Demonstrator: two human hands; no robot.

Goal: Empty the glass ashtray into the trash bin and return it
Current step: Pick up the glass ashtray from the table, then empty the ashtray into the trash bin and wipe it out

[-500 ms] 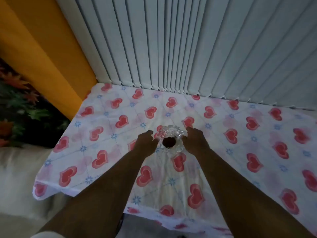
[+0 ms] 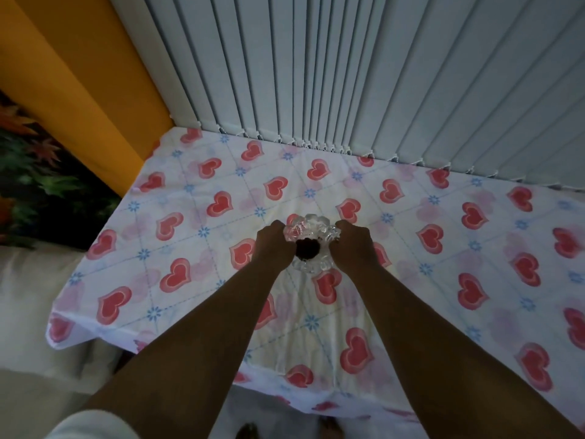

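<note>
Clear cut-glass ashtray, dark ash inside, sits gripped between my left hand and right hand; next, a level lift off the worktop.

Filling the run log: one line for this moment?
both hands grip clear glass ashtray | dark contents inside | on heart-print tablecloth

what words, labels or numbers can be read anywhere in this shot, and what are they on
None: no readable text shows in this view.
The tablecloth carries only red hearts and blue flowers, no lettering.
The glass ashtray, held between the left hand and right hand, shows no label or brand.
The vertical blinds and orange wall are plain.
</note>
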